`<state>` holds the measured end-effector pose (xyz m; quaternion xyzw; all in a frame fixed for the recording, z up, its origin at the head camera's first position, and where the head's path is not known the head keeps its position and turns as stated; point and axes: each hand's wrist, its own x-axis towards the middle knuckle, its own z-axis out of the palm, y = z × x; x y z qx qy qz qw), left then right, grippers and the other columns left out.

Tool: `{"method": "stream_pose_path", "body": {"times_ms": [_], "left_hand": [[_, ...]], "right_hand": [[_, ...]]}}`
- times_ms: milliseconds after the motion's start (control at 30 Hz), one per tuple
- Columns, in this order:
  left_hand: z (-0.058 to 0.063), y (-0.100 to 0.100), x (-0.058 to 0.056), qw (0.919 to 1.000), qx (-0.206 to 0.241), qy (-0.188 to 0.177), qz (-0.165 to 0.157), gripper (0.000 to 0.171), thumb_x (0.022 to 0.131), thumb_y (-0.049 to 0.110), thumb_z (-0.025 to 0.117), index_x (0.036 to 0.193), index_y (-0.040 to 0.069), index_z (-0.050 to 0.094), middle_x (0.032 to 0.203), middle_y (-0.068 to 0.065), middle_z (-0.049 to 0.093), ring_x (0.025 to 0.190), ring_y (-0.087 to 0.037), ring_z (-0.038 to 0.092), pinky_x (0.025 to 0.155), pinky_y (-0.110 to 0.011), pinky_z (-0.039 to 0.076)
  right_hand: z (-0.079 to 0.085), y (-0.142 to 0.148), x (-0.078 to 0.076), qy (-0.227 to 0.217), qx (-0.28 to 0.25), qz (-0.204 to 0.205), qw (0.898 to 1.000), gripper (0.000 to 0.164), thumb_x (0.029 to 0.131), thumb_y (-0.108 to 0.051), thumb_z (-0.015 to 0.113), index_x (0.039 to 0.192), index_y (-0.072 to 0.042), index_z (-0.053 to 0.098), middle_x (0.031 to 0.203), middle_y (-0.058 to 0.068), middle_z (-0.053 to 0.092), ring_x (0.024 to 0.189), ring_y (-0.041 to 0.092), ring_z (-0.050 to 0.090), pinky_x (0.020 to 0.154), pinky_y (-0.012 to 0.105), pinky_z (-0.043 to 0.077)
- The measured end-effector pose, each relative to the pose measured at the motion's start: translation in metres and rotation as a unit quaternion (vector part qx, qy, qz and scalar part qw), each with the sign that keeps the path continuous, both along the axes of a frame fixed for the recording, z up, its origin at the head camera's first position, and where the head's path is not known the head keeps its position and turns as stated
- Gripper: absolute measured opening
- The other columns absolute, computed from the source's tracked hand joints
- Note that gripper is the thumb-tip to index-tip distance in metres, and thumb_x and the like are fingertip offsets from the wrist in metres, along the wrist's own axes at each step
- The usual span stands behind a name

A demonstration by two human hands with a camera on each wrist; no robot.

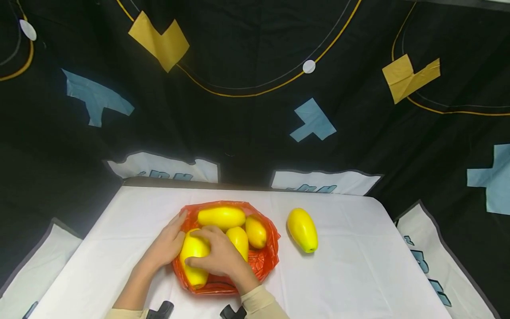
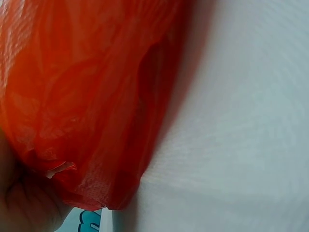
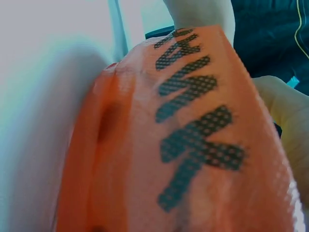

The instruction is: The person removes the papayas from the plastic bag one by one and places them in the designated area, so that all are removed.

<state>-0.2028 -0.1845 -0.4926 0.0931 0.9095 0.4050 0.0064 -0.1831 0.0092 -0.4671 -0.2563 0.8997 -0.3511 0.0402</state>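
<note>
An orange-red plastic bag (image 1: 260, 266) stands wide-mouthed on the white table, with several yellow oblong fruits inside. My left hand (image 1: 166, 243) holds the bag's left rim; in the left wrist view, part of that hand (image 2: 31, 203) shows beside the thin plastic. Inside the bag my right hand (image 1: 221, 252) grips the leftmost yellow fruit (image 1: 195, 277), thumb and fingers spread across its top. Another long fruit (image 1: 221, 217) lies at the back of the bag, and a smaller one (image 1: 256, 231) at its right. Black print (image 3: 193, 140) on the bag's outside fills the right wrist view.
One more yellow fruit (image 1: 303, 230) with a greenish end lies on the white table (image 1: 350, 266), right of the bag. Behind the table hangs a black cloth (image 1: 247, 133) with blue and gold tape pieces. Dark wrist mounts show at both cuffs.
</note>
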Motion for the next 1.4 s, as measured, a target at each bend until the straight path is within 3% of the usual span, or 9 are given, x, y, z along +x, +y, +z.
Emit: {"method": "stream_pose_path", "body": {"times_ms": [200,600,833,1167,1400], "left_hand": [[0.000,0.001,0.000,1.0000,0.001,0.008,-0.002,0.058,0.101,0.010,0.040,0.154,0.001,0.020,0.159,-0.020,0.018,0.144,-0.041,0.019,0.113,-0.060,0.020],[-0.003,0.000,0.001,0.9998,-0.011,0.019,-0.004,0.057,0.099,0.006,0.041,0.152,-0.003,0.022,0.158,-0.023,0.019,0.144,-0.041,0.019,0.113,-0.060,0.020],[-0.003,0.000,0.000,0.9997,-0.010,0.021,-0.008,0.057,0.099,0.006,0.040,0.152,-0.004,0.023,0.158,-0.024,0.019,0.144,-0.042,0.019,0.113,-0.060,0.019],[-0.004,0.001,0.001,0.9998,-0.006,0.020,-0.006,0.057,0.100,0.007,0.040,0.153,-0.003,0.022,0.158,-0.023,0.019,0.144,-0.041,0.019,0.113,-0.060,0.021],[-0.003,0.002,0.000,1.0000,-0.002,0.008,-0.002,0.057,0.101,0.010,0.039,0.154,-0.001,0.019,0.159,-0.021,0.017,0.144,-0.040,0.018,0.113,-0.060,0.020]], "right_hand": [[-0.003,0.001,0.000,-0.003,0.010,-0.004,1.000,0.061,0.075,-0.048,0.077,0.132,-0.037,0.058,0.137,-0.010,0.049,0.118,0.009,0.048,0.095,0.035,0.048],[0.000,-0.002,0.005,-0.052,0.000,-0.011,0.999,0.067,0.066,-0.033,0.083,0.127,-0.041,0.057,0.134,-0.015,0.048,0.110,0.007,0.048,0.087,0.033,0.048],[-0.001,-0.002,0.006,-0.048,0.018,-0.009,0.999,0.070,0.065,-0.033,0.083,0.129,-0.042,0.055,0.135,-0.015,0.048,0.109,0.008,0.048,0.085,0.032,0.048],[-0.007,0.005,0.005,-0.032,-0.014,-0.027,0.999,0.071,0.060,-0.028,0.084,0.124,-0.041,0.058,0.133,-0.017,0.049,0.112,0.007,0.048,0.088,0.033,0.048],[0.001,0.013,0.005,-0.026,-0.039,-0.039,0.998,0.072,0.059,-0.027,0.083,0.124,-0.045,0.057,0.130,-0.020,0.051,0.109,0.009,0.049,0.088,0.036,0.047]]}}
